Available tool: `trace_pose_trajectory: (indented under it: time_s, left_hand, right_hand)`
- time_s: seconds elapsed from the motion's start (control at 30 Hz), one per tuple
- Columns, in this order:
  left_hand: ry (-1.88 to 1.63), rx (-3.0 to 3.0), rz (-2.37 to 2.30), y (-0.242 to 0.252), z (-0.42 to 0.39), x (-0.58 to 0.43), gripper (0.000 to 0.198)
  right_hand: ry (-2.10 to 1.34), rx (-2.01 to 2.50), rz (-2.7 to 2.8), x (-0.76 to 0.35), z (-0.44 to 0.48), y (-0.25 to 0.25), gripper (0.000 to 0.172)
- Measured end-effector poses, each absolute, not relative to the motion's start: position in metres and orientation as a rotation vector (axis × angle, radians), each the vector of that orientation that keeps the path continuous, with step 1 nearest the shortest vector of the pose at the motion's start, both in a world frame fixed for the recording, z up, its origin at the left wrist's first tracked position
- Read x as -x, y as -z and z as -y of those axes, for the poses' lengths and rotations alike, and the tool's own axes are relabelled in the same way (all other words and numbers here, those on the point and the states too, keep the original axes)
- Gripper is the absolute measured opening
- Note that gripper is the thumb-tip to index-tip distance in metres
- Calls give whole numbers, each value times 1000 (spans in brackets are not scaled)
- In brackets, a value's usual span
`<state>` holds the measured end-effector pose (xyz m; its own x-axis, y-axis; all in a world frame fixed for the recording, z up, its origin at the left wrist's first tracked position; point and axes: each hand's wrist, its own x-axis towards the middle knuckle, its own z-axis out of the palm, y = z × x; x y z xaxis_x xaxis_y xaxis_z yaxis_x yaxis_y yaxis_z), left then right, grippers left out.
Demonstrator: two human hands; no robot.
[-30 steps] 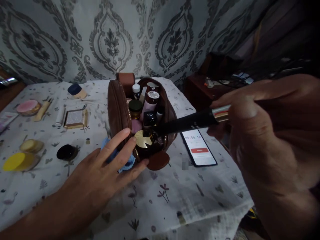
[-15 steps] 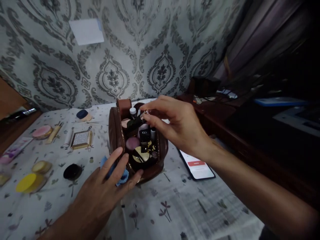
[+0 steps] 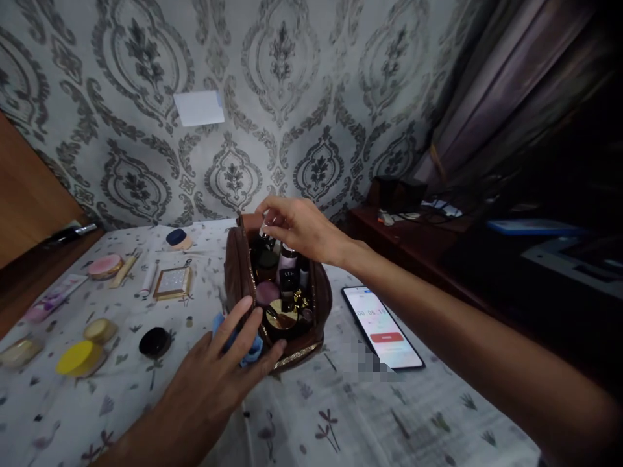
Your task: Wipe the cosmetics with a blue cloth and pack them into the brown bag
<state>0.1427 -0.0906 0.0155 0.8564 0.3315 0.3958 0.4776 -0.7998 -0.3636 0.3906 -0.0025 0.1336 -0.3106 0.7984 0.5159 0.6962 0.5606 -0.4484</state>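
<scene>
A brown zippered makeup bag [image 3: 234,263] stands open in front of me, packed with cosmetics. Inside are a pink round item [image 3: 267,293], a small black box [image 3: 289,279], a gold round compact [image 3: 280,314] and a pale bottle [image 3: 287,257]. My right hand [image 3: 296,227] reaches over the bag's far end, thumb and fingers pinched on a small white-capped bottle [image 3: 265,230], mostly hidden by the fingers. My left hand [image 3: 219,363] rests with fingers spread against the bag's near left edge, over a crumpled blue cloth [image 3: 250,348].
Left on the patterned cloth lie a yellow-lidded jar [image 3: 80,359], a black round lid [image 3: 154,342], a glittery gold-framed palette [image 3: 173,283], a pink compact [image 3: 105,266], a purple-white tube [image 3: 56,298] and a blue-capped jar [image 3: 180,239]. A lit phone [image 3: 382,327] lies right of the bag.
My right hand has shifted to the bag's far left corner, from a dark item with a shiny end to the white-capped bottle. My left hand stays at the bag's edge. The view has tilted up.
</scene>
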Motion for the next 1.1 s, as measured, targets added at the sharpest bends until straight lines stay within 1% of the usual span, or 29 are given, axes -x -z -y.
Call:
trace_pose_trajectory:
  time_s: [0.1, 0.2, 0.43, 0.57, 0.7, 0.93, 1.0, 1.1]
  left_hand:
    - [311, 2592, 645, -20, 93, -141, 93]
    - [256, 2595, 656, -23, 94, -140, 98]
    - [268, 2577, 625, -23, 93, -139, 100]
    - [313, 2573, 613, -24, 92, -139, 101]
    - [347, 2583, 607, -23, 91, -140, 101]
    - [365, 2587, 602, -22, 90, -141, 103]
    - [348, 2579, 609, -23, 91, -141, 104]
    - [327, 2559, 621, -23, 93, -140, 103]
  right_hand:
    - [-194, 1261, 2117, -386, -3, -127, 17]
    - [-216, 1289, 2147, -383, -8, -122, 14]
    - [-266, 1347, 2205, -378, -16, -113, 14]
    - [-221, 1434, 2285, -376, -21, -105, 19]
    - [-163, 1552, 2371, -375, -21, -102, 19]
    - [-116, 1529, 2443, -372, -20, -105, 25]
    - [-124, 1509, 2438, -371, -22, -103, 24]
    - [-176, 1481, 2329, -374, -24, -103, 16]
